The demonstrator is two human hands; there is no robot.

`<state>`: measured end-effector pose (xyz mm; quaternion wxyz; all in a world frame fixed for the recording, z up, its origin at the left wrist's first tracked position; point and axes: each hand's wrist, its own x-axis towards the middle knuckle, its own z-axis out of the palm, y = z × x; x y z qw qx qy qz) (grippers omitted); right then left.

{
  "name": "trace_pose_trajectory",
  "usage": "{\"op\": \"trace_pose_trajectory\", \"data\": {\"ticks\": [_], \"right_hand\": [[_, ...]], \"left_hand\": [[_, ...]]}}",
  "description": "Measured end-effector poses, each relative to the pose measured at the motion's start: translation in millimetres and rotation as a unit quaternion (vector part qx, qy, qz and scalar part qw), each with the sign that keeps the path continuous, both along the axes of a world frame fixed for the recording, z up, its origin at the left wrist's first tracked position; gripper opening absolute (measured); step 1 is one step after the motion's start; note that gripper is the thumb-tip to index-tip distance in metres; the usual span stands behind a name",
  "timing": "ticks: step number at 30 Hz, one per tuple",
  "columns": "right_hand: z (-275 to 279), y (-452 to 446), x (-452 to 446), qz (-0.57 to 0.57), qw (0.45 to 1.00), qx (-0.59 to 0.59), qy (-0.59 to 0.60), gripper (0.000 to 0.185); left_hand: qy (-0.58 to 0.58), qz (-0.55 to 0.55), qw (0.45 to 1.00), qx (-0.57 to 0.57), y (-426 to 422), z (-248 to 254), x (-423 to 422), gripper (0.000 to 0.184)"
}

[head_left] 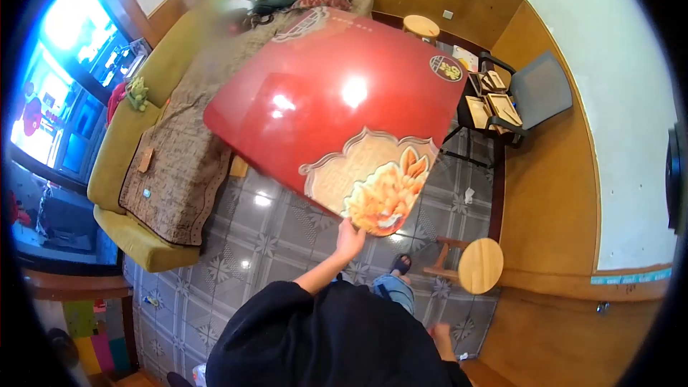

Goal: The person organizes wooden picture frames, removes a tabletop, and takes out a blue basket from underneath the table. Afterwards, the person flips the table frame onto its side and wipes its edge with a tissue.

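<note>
A large table [322,93] with a glossy red top fills the middle of the head view. Its near corner carries a cream panel with a big orange flower. My left hand [349,240] grips the table's edge beside that flower, thumb and fingers closed at the rim. Low at my side hangs my right hand [441,335], away from the table. It is small and partly hidden by my body, and its fingers do not show clearly.
A wooden stool [480,266] lies tipped over on the tiled floor [265,244] at right. Beyond it stands a black-framed chair [542,89] holding wooden pieces. A yellow-green sofa [111,179] lines the left. Another stool [421,27] stands behind the table.
</note>
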<state>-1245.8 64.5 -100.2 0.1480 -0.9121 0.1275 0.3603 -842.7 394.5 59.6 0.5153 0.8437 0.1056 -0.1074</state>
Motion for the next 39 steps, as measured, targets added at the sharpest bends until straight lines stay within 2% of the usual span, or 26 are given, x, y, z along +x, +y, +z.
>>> {"op": "trace_pose_trajectory", "data": {"ticks": [2, 4, 5, 6, 7, 8, 9, 10, 11, 12, 14, 16, 20, 22, 24, 25, 27, 28, 29, 30, 32, 33, 34, 36, 38, 39], "right_hand": [[-126.2, -49.8, -84.1, 0.078, 0.991, 0.017, 0.110, 0.020], [-86.3, -69.4, -53.8, -0.079, 0.987, 0.046, 0.131, 0.017], [-72.5, -88.2, -24.4, -0.194, 0.972, 0.072, 0.111, 0.016], [-57.5, -109.3, 6.5, -0.325, 0.935, 0.115, 0.077, 0.016], [-42.8, -131.9, 41.3, -0.472, 0.865, 0.172, 0.020, 0.015], [-30.6, -155.6, 78.2, -0.553, 0.803, 0.219, -0.037, 0.015], [-14.6, -171.8, 118.4, -0.585, 0.772, 0.239, -0.073, 0.016], [3.1, -190.7, 153.8, -0.554, 0.795, 0.232, -0.078, 0.016], [16.7, -213.0, 191.1, -0.522, 0.820, 0.222, -0.083, 0.018], [23.5, -231.8, 227.6, -0.512, 0.827, 0.220, -0.074, 0.017], [31.2, -262.2, 297.1, -0.480, 0.848, 0.213, -0.076, 0.015], [34.0, -279.6, 360.1, -0.451, 0.855, 0.235, -0.106, 0.013], [36.6, -277.9, 470.6, -0.393, 0.883, 0.226, -0.117, 0.012], [42.2, -266.0, 514.0, -0.377, 0.889, 0.241, -0.096, 0.014], [46.3, -244.1, 551.9, -0.429, 0.857, 0.283, -0.045, 0.016], [49.3, -235.6, 576.5, -0.416, 0.861, 0.288, -0.049, 0.016], [58.5, -216.3, 614.6, -0.450, 0.813, 0.368, -0.015, 0.031], [52.8, -211.4, 629.2, -0.468, 0.785, 0.406, 0.006, 0.039], [46.9, -208.0, 650.9, -0.430, 0.793, 0.431, 0.031, 0.059], [49.3, -197.5, 669.9, -0.420, 0.794, 0.438, 0.034, 0.059], [56.2, -177.5, 716.3, -0.515, 0.712, 0.475, 0.037, 0.070], [59.2, -167.1, 736.4, -0.540, 0.677, 0.497, 0.054, 0.078], [58.9, -157.2, 756.0, -0.527, 0.681, 0.506, 0.061, 0.078], [35.4, -145.5, 785.4, -0.634, 0.495, 0.591, 0.055, 0.077], [38.8, -137.6, 795.3, -0.623, 0.472, 0.623, 0.029, 0.077], [38.2, -134.2, 797.5, -0.574, 0.452, 0.683, 0.019, 0.068]], "left_hand": [[-0.029, -0.011, 0.999, 0.020, -34.5, -2.1, 7.2, 0.053], [-0.104, 0.092, 0.976, 0.168, -63.0, -23.6, 6.9, 0.053], [-0.108, 0.125, 0.970, 0.176, -63.9, -50.6, 6.6, 0.054], [-0.114, 0.155, 0.964, 0.186, -64.6, -71.9, 8.1, 0.054], [-0.097, 0.260, 0.926, 0.254, -76.5, -64.3, 9.4, 0.045], [-0.080, 0.360, 0.873, 0.319, -86.0, -55.8, 12.3, 0.039], [-0.049, 0.441, 0.890, 0.102, -84.1, -64.4, 12.2, 0.042], [-0.013, 0.501, 0.857, -0.121, -76.6, -87.3, 8.3, 0.045], [0.029, 0.578, 0.754, -0.311, -74.1, -116.8, 6.4, 0.044], [0.204, 0.588, 0.705, -0.341, -82.9, -76.0, 6.8, 0.044], [0.207, 0.563, 0.675, -0.430, -94.5, -65.7, 3.4, 0.047], [0.227, 0.559, 0.675, -0.425, -105.6, -65.9, 1.1, 0.051], [0.202, 0.608, 0.529, -0.557, -125.8, -88.4, 0.0, 0.058], [0.155, 0.585, 0.517, -0.605, -128.2, -122.9, -8.8, 0.062], [0.155, 0.624, 0.493, -0.586, -137.5, -126.1, -9.2, 0.064], [0.143, 0.625, 0.487, -0.593, -141.7, -123.8, -0.7, 0.064], [0.033, 0.581, 0.381, -0.718, -155.2, -110.2, 7.7, 0.066], [0.006, 0.592, 0.369, -0.717, -163.3, -102.5, 12.0, 0.067], [-0.015, 0.592, 0.363, -0.719, -171.1, -100.1, 16.9, 0.067], [-0.038, 0.591, 0.358, -0.722, -177.2, -101.0, 18.9, 0.067], [-0.094, 0.560, 0.373, -0.734, -189.6, -122.7, 23.0, 0.066], [-0.093, 0.582, 0.346, -0.730, -198.3, -113.7, 30.8, 0.065], [-0.117, 0.596, 0.310, -0.731, -206.8, -113.3, 34.2, 0.064], [-0.171, 0.585, 0.321, -0.725, -219.2, -111.6, 47.5, 0.065], [-0.197, 0.580, 0.311, -0.727, -219.1, -132.8, 49.5, 0.062], [-0.206, 0.574, 0.305, -0.731, -219.7, -142.8, 56.8, 0.060]]}}
